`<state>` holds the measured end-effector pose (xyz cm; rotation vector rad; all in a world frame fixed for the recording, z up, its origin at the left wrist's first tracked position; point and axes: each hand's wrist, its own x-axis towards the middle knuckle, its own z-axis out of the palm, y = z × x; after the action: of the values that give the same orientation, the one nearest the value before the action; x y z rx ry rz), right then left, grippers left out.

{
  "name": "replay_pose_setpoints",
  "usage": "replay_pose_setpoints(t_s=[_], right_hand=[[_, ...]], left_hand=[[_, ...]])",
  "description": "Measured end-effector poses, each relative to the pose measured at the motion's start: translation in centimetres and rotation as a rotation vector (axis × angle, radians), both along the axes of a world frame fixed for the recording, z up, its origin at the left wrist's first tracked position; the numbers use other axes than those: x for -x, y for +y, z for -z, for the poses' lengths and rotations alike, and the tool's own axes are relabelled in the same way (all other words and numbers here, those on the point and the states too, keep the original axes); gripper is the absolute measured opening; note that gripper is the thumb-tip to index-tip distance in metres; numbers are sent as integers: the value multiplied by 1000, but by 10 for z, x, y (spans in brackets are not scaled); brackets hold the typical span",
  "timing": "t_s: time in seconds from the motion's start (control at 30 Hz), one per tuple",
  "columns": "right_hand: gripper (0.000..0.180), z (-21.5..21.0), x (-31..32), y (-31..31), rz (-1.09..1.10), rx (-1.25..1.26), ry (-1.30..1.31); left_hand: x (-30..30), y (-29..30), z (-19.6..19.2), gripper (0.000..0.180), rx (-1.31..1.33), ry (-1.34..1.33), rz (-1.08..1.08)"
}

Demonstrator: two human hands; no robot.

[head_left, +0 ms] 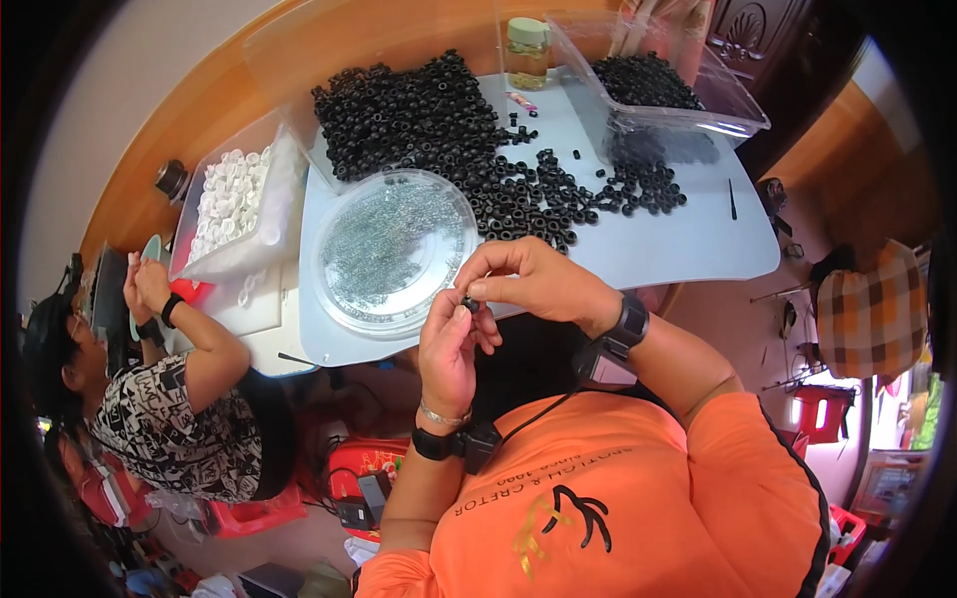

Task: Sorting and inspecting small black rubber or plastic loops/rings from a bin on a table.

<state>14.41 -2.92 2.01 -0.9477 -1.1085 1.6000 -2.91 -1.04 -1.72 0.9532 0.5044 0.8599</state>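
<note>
My left hand (449,349) and my right hand (533,281) meet just in front of the white table's (678,239) near edge, both pinching one small black ring-shaped part (470,303) between the fingertips. A large heap of the same black ring parts (439,130) covers the table's far half. A round clear dish of small silvery metal pieces (394,249) sits right behind my hands. Both wrists carry dark bands, with a cable running from the left one.
A clear tub of black parts (658,85) and a small jar (527,52) stand at the back right. A clear bin of white caps (234,199) sits at the left. Another person (169,399) works at the left. A checked cushion (872,309) lies to the right.
</note>
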Motion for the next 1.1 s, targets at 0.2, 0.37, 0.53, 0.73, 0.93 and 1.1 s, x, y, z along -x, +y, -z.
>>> replay_pose_setpoints(t_s=[0.2, 0.37, 0.53, 0.73, 0.93, 1.1], right_hand=[[17, 9, -4, -17, 276, -601, -698], [29, 3, 4, -36, 354, -881, -1112], [27, 5, -36, -47, 460, -802, -1176], [12, 14, -115, -46, 796, -520, -1382], [9, 11, -140, -18, 767, -511, -1585], [13, 29, -141, 10, 522, -372, -1669]], left_hand=[[-7, -7, 12, 25, 30, 43, 9], [-7, -7, 5, 21, 19, 73, 0], [-5, -10, 3, 19, -2, 91, -6], [-3, -5, 13, 18, 35, 23, 27], [-4, -8, 14, 19, 36, 54, 51], [-3, -15, 16, 17, 47, 55, 35]])
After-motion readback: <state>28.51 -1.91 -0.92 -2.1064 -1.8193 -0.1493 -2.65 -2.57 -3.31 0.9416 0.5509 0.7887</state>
